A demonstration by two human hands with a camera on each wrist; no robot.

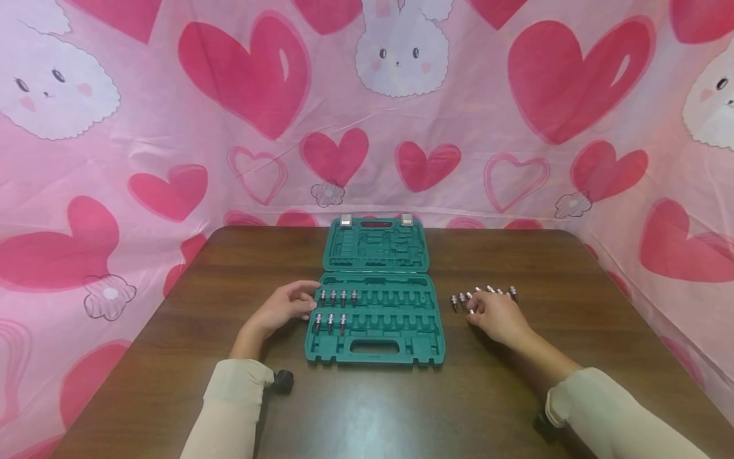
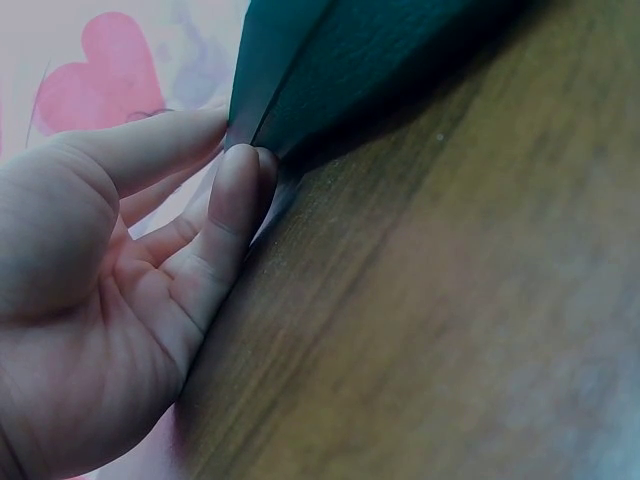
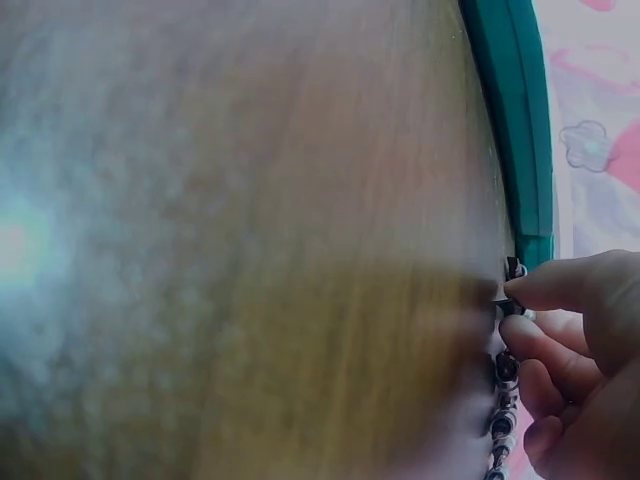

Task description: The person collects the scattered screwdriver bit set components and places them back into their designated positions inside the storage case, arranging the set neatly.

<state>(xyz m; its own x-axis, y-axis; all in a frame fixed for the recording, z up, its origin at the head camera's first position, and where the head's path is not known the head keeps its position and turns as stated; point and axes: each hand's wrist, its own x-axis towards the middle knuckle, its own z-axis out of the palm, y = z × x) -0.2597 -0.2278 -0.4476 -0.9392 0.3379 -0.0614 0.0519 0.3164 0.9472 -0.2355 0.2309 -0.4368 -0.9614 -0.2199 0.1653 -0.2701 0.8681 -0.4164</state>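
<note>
As is seen from the head, the green case (image 1: 332,347) on the tabletop (image 1: 367,411) is best kept steady; seven bit sockets (image 1: 343,297) are seated, the loose row (image 1: 462,298) partly hidden and uncounted. From the left wrist, the case edge is touched by the left hand (image 2: 100,300), fingers loosely extended. From the right wrist, one loose bit socket (image 3: 515,308) is pinched by the right hand (image 3: 590,350), best lifted straight.

The left fingers (image 2: 160,152) touch the green case (image 2: 335,70) on the tabletop (image 2: 420,300).

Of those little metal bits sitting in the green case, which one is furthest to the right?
The fourth bit from the left in the upper row of the case; the three lower bits all stop further left.
</note>
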